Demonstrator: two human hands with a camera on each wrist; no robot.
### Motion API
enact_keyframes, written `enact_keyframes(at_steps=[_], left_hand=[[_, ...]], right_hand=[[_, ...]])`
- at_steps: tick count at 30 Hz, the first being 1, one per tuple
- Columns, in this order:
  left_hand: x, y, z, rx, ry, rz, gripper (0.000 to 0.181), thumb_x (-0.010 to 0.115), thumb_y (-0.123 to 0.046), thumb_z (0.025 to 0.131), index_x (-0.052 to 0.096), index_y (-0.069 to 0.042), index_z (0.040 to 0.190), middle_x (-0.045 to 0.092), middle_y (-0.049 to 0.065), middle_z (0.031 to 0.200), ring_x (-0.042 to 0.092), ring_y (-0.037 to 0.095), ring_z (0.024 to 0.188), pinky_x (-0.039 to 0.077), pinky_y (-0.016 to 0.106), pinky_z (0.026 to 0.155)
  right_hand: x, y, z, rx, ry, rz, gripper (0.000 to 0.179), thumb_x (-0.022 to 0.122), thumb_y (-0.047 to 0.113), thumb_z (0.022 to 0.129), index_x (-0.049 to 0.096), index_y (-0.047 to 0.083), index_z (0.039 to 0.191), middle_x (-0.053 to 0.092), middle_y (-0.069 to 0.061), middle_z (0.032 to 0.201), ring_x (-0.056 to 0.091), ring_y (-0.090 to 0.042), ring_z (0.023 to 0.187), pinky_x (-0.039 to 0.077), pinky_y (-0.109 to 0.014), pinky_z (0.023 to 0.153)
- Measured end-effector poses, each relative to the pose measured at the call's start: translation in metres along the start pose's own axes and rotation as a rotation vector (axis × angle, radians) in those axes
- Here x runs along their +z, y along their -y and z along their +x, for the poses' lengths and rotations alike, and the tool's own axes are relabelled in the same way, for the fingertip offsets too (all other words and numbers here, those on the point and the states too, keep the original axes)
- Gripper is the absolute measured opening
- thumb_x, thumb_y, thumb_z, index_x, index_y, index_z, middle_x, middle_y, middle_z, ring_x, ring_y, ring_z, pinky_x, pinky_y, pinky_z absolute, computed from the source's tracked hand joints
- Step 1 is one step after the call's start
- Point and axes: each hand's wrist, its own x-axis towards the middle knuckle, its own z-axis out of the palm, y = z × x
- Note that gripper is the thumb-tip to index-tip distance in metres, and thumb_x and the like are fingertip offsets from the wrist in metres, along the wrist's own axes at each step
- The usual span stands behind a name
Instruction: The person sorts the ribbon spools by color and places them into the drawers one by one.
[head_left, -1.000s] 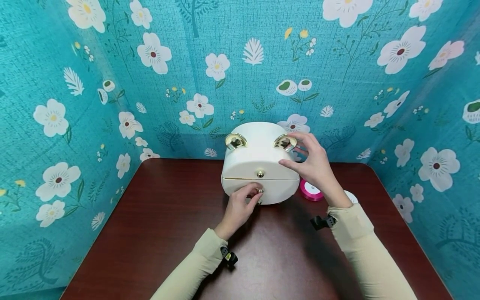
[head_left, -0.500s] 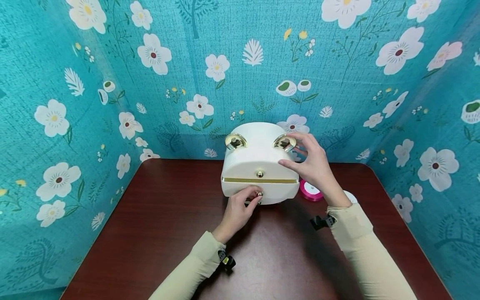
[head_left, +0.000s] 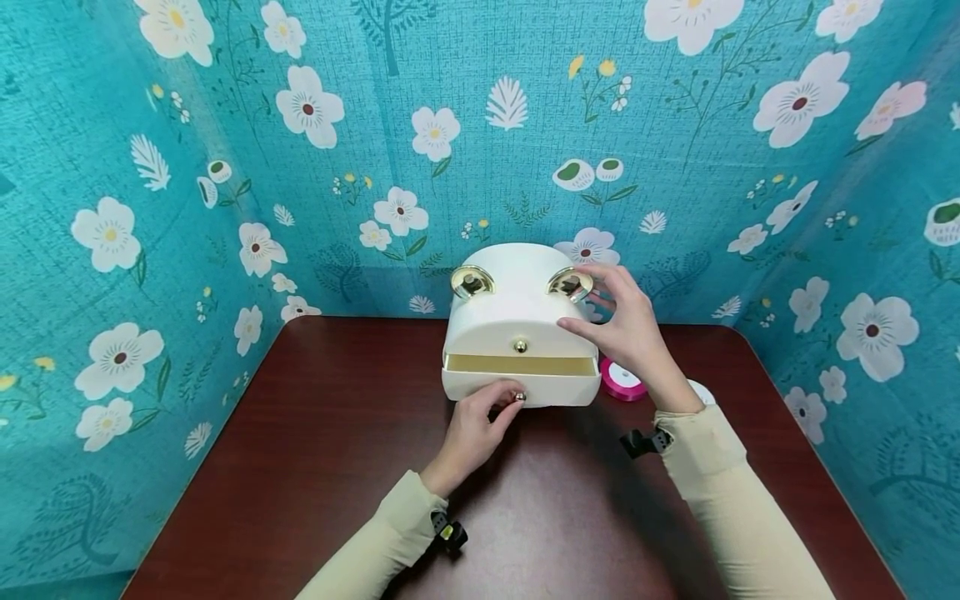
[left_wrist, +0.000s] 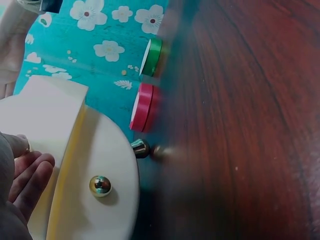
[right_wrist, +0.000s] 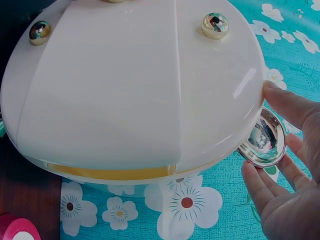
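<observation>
A white drawer box (head_left: 517,312) with two round gold ears (head_left: 572,285) stands at the back of the table. Its middle drawer (head_left: 555,390) is pulled part-way out, and a strip of yellowish inside shows. My left hand (head_left: 472,433) pinches this drawer's small gold knob (head_left: 521,397) between thumb and fingers; in the left wrist view that hand (left_wrist: 25,185) mostly hides the knob. At the box's upper right, my right hand (head_left: 626,333) holds the side, its thumb on the front edge and its fingers about the gold ear (right_wrist: 267,137).
A pink ribbon roll (head_left: 622,383) lies just right of the box. Behind the right forearm a white-faced roll (head_left: 702,393) partly shows; the left wrist view shows a green ribbon roll (left_wrist: 151,57). Floral turquoise cloth (head_left: 420,75) surrounds the dark red table (head_left: 322,417).
The middle drawer has slid out toward me from nearly closed, its gap widening. My left hand has drawn slightly back and down with the knob. The right hand has stayed put.
</observation>
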Motion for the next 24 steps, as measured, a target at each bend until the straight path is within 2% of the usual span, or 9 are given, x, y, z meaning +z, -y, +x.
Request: enact_keyframes(at_steps=[6,14,24], left_hand=[[-0.001,-0.004,-0.004,0.007,-0.005,-0.003,0.020,0.068,-0.018,0.090,0.067,-0.018,0.109,0.069,-0.009,0.097,0.063,0.000,0.083,0.052,0.020,0.075],[-0.001,-0.010,-0.011,0.035,-0.013,0.007,0.019,0.068,-0.016,0.089,0.066,-0.018,0.108,0.068,-0.008,0.096,0.062,-0.001,0.083,0.052,0.018,0.075],[-0.004,-0.019,-0.019,0.036,-0.010,0.005,0.019,0.069,-0.017,0.089,0.066,-0.018,0.107,0.068,-0.009,0.097,0.062,-0.003,0.084,0.050,0.015,0.076]], right_hand=[[0.000,0.001,0.000,-0.005,-0.004,-0.002,0.071,0.085,0.031,0.071,0.052,0.027,0.134,0.047,-0.003,0.132,0.053,-0.026,0.120,0.050,-0.048,0.091],[0.000,0.001,0.000,-0.003,-0.002,-0.004,0.071,0.085,0.031,0.071,0.052,0.026,0.134,0.047,-0.005,0.131,0.053,-0.027,0.120,0.050,-0.048,0.091],[-0.001,0.003,0.000,0.002,-0.004,-0.009,0.071,0.085,0.030,0.070,0.053,0.026,0.133,0.048,-0.003,0.130,0.053,-0.025,0.118,0.051,-0.043,0.091]])
